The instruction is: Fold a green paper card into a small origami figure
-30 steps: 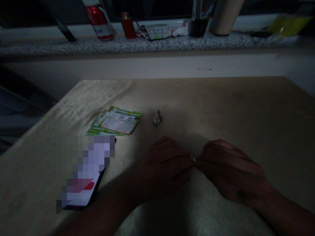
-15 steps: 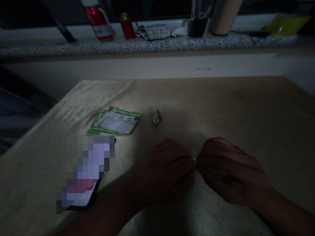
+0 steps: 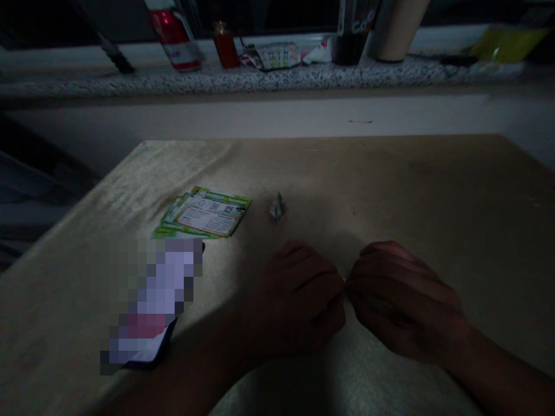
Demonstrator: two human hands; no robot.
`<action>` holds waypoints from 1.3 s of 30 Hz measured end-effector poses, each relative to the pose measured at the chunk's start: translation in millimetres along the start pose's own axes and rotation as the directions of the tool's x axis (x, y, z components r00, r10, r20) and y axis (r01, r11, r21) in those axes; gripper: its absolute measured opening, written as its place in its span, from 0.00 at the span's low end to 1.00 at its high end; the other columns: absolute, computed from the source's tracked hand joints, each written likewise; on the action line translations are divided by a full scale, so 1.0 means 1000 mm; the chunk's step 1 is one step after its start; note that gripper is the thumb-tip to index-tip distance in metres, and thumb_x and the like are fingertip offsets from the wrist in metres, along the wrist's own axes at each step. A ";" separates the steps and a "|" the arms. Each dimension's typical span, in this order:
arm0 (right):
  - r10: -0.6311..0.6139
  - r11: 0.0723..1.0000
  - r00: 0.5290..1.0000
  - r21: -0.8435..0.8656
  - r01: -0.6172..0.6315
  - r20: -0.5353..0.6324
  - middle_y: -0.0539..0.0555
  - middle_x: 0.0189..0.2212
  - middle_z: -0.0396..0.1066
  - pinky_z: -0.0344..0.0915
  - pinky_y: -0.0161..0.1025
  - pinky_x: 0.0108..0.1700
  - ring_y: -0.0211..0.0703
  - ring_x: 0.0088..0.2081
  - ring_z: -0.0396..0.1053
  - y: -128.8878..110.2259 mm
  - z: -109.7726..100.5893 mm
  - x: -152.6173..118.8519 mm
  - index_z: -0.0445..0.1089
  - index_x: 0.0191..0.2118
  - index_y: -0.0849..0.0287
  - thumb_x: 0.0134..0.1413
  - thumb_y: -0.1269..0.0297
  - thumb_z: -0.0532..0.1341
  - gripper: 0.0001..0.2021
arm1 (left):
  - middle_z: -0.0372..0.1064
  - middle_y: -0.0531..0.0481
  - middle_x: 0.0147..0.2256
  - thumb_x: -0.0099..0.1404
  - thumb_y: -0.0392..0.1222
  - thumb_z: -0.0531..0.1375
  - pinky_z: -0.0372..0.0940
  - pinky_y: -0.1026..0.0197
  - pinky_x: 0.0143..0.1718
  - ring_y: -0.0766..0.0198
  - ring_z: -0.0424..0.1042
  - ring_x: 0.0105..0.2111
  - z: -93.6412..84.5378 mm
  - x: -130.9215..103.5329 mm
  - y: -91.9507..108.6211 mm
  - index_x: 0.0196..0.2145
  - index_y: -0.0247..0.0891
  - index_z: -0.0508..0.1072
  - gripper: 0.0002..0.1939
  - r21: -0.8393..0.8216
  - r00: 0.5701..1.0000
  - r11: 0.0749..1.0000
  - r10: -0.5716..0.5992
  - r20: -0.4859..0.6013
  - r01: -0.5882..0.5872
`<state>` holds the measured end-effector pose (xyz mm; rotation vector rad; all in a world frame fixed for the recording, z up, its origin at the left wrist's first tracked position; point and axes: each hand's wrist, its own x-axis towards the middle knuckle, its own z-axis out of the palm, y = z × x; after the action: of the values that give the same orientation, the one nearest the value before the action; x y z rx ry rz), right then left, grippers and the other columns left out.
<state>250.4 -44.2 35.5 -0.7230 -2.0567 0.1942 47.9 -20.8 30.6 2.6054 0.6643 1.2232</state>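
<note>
My left hand (image 3: 306, 294) and my right hand (image 3: 405, 297) meet fingertip to fingertip low over the table, right of centre. Both are closed in a pinch. Between the fingertips shows a tiny pale speck (image 3: 346, 281), too small and dark to name. Beyond my left hand lies a small folded paper piece (image 3: 278, 208), touched by neither hand. Left of it is a fanned stack of green and white cards (image 3: 210, 212). A phone (image 3: 162, 297) with a blurred-out screen rests beside my left forearm.
Along the back, a speckled stone sill (image 3: 295, 81) holds a red and white can (image 3: 176, 40), a small red bottle (image 3: 226, 46), a crumpled wrapper (image 3: 277, 56), a dark drink container (image 3: 350, 43), a beige cylinder (image 3: 398, 32) and a yellow item (image 3: 507, 43).
The pale bit between my fingertips shows less than before. My hands have hardly moved and stay pinched together.
</note>
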 end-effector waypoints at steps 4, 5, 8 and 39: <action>0.004 1.000 1.000 -0.010 -0.004 0.003 0.58 0.27 0.77 0.74 0.49 0.40 0.45 0.31 0.75 0.002 0.001 -0.001 0.74 0.35 0.65 0.50 0.81 0.66 0.07 | 0.73 0.51 0.28 0.62 0.29 0.60 0.66 0.59 0.36 0.66 0.69 0.28 0.001 0.001 0.000 0.31 0.36 0.71 0.05 0.017 1.000 1.000 -0.003 0.000 0.003; 0.003 1.000 1.000 -0.010 -0.003 0.003 0.58 0.27 0.78 0.74 0.49 0.40 0.45 0.31 0.75 0.002 0.001 -0.001 0.74 0.35 0.65 0.50 0.81 0.66 0.07 | 0.73 0.52 0.28 0.62 0.28 0.60 0.67 0.59 0.36 0.66 0.69 0.28 0.001 0.002 0.000 0.31 0.36 0.71 0.05 0.020 1.000 1.000 -0.003 -0.002 0.003; 0.008 1.000 1.000 0.000 -0.008 0.004 0.58 0.27 0.77 0.73 0.50 0.39 0.45 0.31 0.75 0.002 0.001 -0.002 0.74 0.36 0.65 0.50 0.81 0.66 0.08 | 0.73 0.51 0.27 0.63 0.29 0.60 0.66 0.60 0.35 0.66 0.69 0.28 0.001 0.003 -0.001 0.31 0.36 0.71 0.05 0.012 1.000 1.000 0.010 -0.009 -0.010; 0.024 0.999 0.999 0.041 -0.022 -0.035 0.57 0.28 0.77 0.72 0.49 0.38 0.45 0.30 0.74 0.010 0.005 -0.004 0.74 0.37 0.64 0.50 0.81 0.66 0.08 | 0.75 0.51 0.29 0.61 0.29 0.62 0.67 0.59 0.38 0.65 0.72 0.30 0.001 -0.003 -0.013 0.33 0.36 0.72 0.05 -0.015 1.000 1.000 -0.023 -0.011 0.023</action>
<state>251.9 -37.1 25.8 -0.7205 -2.0059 0.2337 42.8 -10.6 23.3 2.5733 0.6822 1.2327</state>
